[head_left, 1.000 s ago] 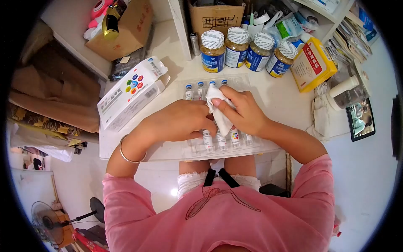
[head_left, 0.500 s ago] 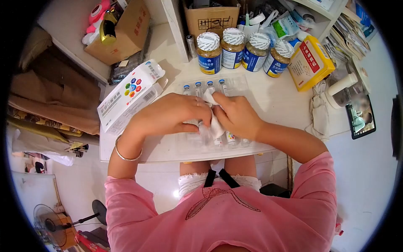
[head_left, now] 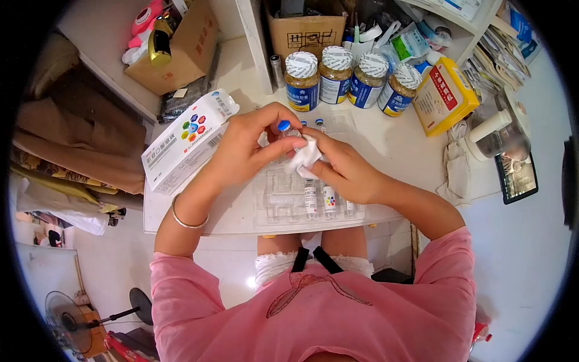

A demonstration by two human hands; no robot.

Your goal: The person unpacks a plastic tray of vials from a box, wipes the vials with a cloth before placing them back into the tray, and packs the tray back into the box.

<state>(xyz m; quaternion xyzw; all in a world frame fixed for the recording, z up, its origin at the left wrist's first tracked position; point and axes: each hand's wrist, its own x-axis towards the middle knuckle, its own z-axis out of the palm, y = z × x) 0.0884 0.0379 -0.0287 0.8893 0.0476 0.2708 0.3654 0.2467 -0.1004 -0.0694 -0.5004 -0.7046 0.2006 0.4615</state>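
My left hand [head_left: 247,148] is closed around a small clear glass vial [head_left: 284,127] with a blue cap, its fingers and thumb on the vial's sides. A crumpled white cloth or tissue [head_left: 306,158] is gripped in my right hand [head_left: 353,172] and pressed against the vial's lower part, which is hidden. Beneath both hands lies a clear plastic tray [head_left: 274,211] with moulded slots. Several vials lie in it, among them a labelled vial [head_left: 310,200] and another with coloured dots [head_left: 329,200]. Blue caps show just beyond my right fingers.
An opened white carton [head_left: 187,142] lies left of the tray. Several white-lidded jars [head_left: 302,84] stand behind it, with a yellow box [head_left: 446,98] to their right. A glass pitcher [head_left: 503,120] and a phone-like screen [head_left: 517,175] are at the far right.
My left hand has raised a blue-capped vial from the tray and turned palm inward. My right hand has brought the white cloth up against it, uncovering more of the tray.
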